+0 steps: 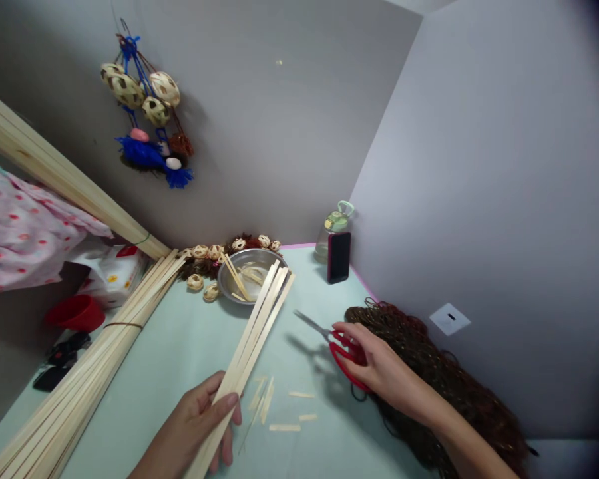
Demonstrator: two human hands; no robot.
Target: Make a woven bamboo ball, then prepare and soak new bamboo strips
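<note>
My left hand (199,419) grips a small bunch of flat pale bamboo strips (259,319) near their lower end. The strips slant up and to the right, and their tips reach over the rim of a metal bowl (229,287). My right hand (374,362) holds red-handled scissors (329,336) to the right of the strips, with the blades pointing up and left and apart from them. Short cut strip pieces (284,412) lie on the pale green table (180,346) between my hands.
A large tied bundle of long strips (94,372) lies along the table's left side. Small woven balls (202,266) sit behind the bowl. A phone (338,257) leans against a jar (333,229) in the corner. Dark brown cord (444,379) is heaped on the right. Woven ornaments (144,100) hang on the wall.
</note>
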